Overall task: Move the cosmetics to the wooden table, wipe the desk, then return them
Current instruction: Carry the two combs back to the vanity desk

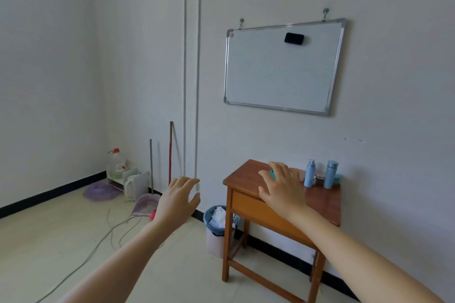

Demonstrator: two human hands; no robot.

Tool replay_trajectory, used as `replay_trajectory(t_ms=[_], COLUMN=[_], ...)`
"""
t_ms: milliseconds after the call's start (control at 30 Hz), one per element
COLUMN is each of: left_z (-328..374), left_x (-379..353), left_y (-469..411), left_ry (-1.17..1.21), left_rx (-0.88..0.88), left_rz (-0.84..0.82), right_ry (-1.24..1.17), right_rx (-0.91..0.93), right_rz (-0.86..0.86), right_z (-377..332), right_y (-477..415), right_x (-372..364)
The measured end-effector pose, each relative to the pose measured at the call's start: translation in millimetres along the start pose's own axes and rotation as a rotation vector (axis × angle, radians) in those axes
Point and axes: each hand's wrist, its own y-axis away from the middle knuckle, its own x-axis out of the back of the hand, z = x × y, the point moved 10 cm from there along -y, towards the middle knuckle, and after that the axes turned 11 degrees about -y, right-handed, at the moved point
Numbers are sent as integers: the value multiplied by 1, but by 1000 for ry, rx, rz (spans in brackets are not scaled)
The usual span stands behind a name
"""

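Observation:
A small wooden table stands against the wall under a whiteboard. At its far right corner stand two light blue bottles: a pump bottle and a taller capped bottle, with a small clear jar between them. A teal item shows behind the capped bottle. My right hand is stretched out in front of the tabletop with fingers spread, empty; it hides part of a small teal object and a pinkish thing. My left hand hovers left of the table, fingers relaxed, holding nothing.
A pink waste bin with a blue liner stands at the table's left leg. In the far corner are a broom, a dustpan, a water jug, a white rack and a purple basin. Cables trail over the floor.

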Motion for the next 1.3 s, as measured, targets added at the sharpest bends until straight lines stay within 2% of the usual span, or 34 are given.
replay_trajectory(t_ms=[300,500,667,833,967,1067,1300], left_z=[-47,-109,-170,-195,-182,-160,-98], left_x=[-53,-65,-99,-155,-204,-234,-283], left_y=[-71,-145,-204,-235,-254,-276,-360], left_ry=[-16,93,138,178,204,142,-15], left_rx=[-93,-85,-102,-119,-158,-250,-473], left_rz=[-50,-35,-71,-152,-240,-286,-254], right_ry=[81,125,130,139,170,109,18], right_rx=[-44,-179,-179,-132,-228,-336,-600], right_rz=[-161,-246,-311,-423,-509,-557,-530], right_z=[8,9,-36,-61,-24,20,131], right_y=[-40,-96,-139,-140,-136,-134,-141], right_x=[-76,-137,-223,-286,-312,-329,-384])
